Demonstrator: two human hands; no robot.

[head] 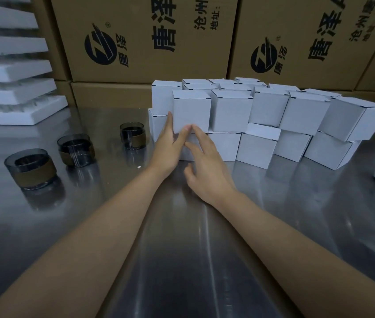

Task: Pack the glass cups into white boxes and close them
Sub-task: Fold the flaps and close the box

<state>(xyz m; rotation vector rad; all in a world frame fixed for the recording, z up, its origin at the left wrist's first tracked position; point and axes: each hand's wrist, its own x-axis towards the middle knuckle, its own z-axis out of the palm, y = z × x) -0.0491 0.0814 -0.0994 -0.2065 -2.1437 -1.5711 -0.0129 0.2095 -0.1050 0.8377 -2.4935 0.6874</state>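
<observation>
Smoky glass cups (76,149) with brown bands stand on the steel table (182,249), left of the closed white cardboard boxes (230,111). My left hand (170,143) lies straight-fingered against the side of one upper box (191,111); my right hand (207,164), fingers spread, touches its lower edge, gripping nothing. Brown cartons (149,37) behind read "唐泽" and "沧州"; bare steel lies nearer me.

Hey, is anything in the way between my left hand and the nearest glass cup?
Nothing visible. Only bare table lies between the left hand, which touches a white box, and the nearest cup.
</observation>
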